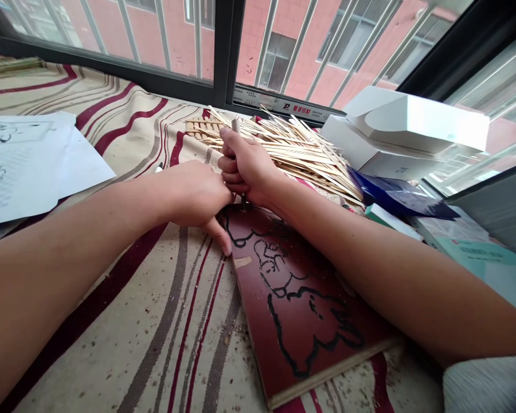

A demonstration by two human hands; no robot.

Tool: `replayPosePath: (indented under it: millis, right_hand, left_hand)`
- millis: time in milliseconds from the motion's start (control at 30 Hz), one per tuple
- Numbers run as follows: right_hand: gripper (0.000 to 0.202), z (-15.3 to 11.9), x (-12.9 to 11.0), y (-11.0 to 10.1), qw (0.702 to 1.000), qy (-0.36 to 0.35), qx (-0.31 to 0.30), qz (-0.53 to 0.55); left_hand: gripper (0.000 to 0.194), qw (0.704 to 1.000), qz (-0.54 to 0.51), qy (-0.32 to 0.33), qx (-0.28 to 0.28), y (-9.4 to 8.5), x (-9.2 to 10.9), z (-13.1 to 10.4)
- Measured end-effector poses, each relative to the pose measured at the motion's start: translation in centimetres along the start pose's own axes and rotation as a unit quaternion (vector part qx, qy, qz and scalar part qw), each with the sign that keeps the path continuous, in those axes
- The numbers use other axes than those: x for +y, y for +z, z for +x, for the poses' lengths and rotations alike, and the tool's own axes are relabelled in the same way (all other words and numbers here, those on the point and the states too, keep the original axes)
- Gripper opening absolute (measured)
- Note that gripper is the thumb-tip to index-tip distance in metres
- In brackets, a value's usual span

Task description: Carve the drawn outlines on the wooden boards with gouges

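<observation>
A dark red wooden board [292,269] lies on the striped cloth, with black-lined cartoon figures cut or drawn into its face. My right hand [251,166] is wrapped round an upright carving tool [235,125]. The tool's pale handle end sticks out above the fist, and its metal shank comes down onto the board's far end. My left hand [198,198] grips the board's far left corner, its thumb along the left edge. The left fingertips are hidden beside the right fist. A small bare chip mark shows on the board's left edge.
Thin wooden sticks [301,155] are heaped behind my hands, by the window. Printed sheets [30,172] lie at left. At right are a white box [395,132], a blue plastic packet [395,195] and a green-and-white box [477,252]. Crumbs dot the striped cloth [163,338].
</observation>
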State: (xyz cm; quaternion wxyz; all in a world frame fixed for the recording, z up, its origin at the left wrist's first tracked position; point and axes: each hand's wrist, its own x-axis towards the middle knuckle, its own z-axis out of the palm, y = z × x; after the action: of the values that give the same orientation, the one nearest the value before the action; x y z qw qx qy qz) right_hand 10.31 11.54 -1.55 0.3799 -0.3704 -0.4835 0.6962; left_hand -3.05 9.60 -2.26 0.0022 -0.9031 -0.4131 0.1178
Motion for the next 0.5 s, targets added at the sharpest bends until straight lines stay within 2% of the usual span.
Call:
replayPosePath:
  millis: [333, 433, 500]
  right_hand:
    - [0.045, -0.1, -0.1, -0.2, 0.999, 0.028, -0.015, 0.017]
    - [0.044, -0.2, -0.3, -0.3, 0.999, 0.024, -0.017, 0.015]
    - [0.044, -0.5, -0.4, -0.4, 0.999, 0.049, -0.02, 0.009]
  left_hand:
    - [0.09, 0.999, 0.044, 0.007, -0.02, -1.7, 1.3, -0.8]
    - [0.088, 0.999, 0.037, 0.01, -0.011, -1.6, 1.2, -0.8]
    - [0.084, 1.0, 0.021, 0.011, 0.001, -1.4, 1.0, -0.8]
